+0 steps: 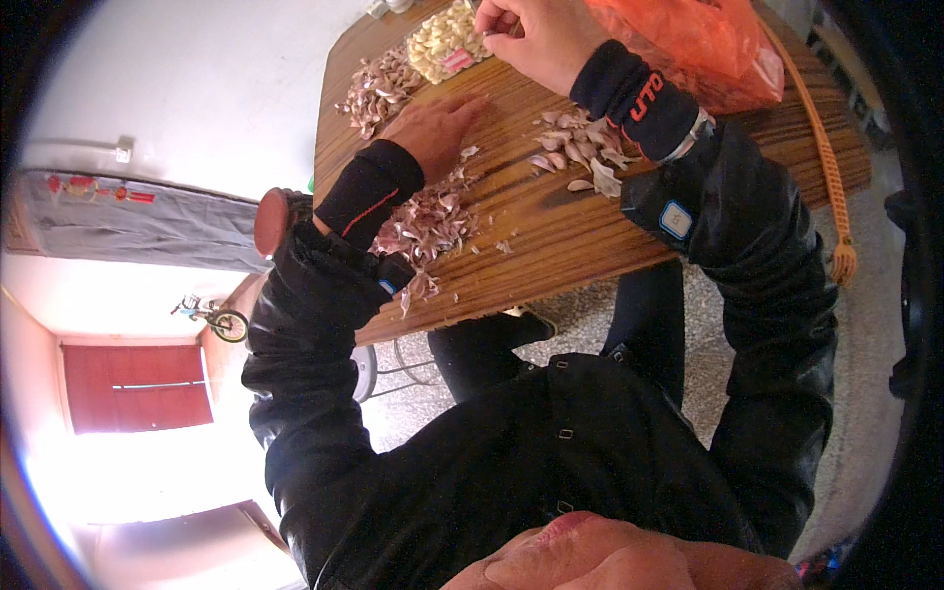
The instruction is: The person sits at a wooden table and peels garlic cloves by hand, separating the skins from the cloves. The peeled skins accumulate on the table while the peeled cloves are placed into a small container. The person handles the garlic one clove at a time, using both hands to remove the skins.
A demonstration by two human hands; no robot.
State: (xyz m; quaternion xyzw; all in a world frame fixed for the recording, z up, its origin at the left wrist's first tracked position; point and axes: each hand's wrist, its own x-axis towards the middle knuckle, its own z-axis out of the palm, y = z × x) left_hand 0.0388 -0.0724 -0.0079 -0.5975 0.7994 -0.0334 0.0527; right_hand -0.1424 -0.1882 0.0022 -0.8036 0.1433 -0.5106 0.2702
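Note:
My left hand (435, 133) lies palm down, fingers stretched, on the wooden table (516, 243), between a heap of garlic skins (431, 225) and a pile of unpeeled garlic cloves (380, 88). At the top, my right hand (535, 37) is raised with thumb and fingertips drawn together, beside a clear container of peeled garlic cloves (446, 44). Whether anything small is between those fingertips cannot be told. Below my right wrist, a smaller group of unpeeled cloves (579, 144) with loose skins rests on the table.
A translucent orange plastic bag (700, 51) lies at the table's right part. Past it, an orange back scratcher (822, 140) extends over the edge. A round reddish-brown object (271, 223) stands by my left sleeve. Below the table is a stool (363, 374).

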